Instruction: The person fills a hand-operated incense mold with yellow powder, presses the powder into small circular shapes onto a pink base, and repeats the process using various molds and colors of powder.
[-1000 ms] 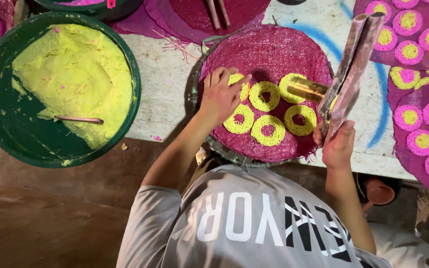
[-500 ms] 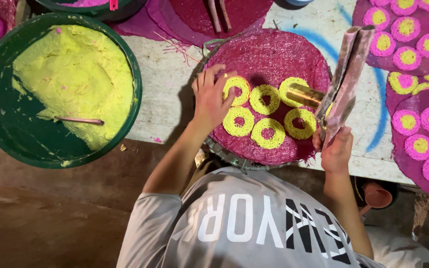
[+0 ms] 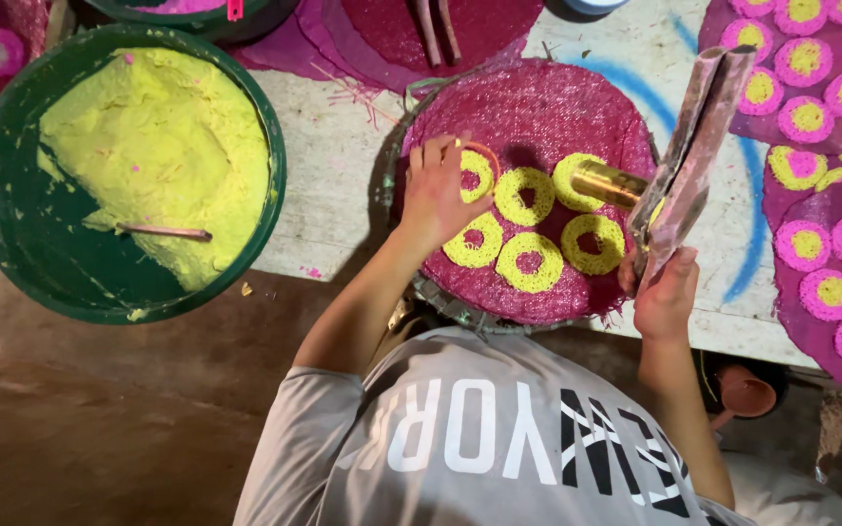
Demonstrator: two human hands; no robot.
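My left hand (image 3: 433,191) rests on a round magenta mesh mat (image 3: 538,97), fingertips on the top-left of several yellow dough rings (image 3: 528,261) laid out there. A small orange ring (image 3: 487,154) shows at those fingertips. My right hand (image 3: 665,292) grips a long, pink-stained press tool (image 3: 699,136) that stands tilted over the mat's right side. The tool's brass cylinder (image 3: 606,182) points at a yellow ring (image 3: 589,244).
A big green tub (image 3: 12,244) of yellow dough (image 3: 158,146) with a stick (image 3: 163,231) in it stands at the left. Mats with pink-and-yellow discs (image 3: 821,263) lie at the right. Another magenta mat (image 3: 392,29) lies at the back, on a pale table (image 3: 333,185).
My left hand has slid slightly left, then back onto the top-left ring. The press tool in my right hand has stayed over the mat's right side.
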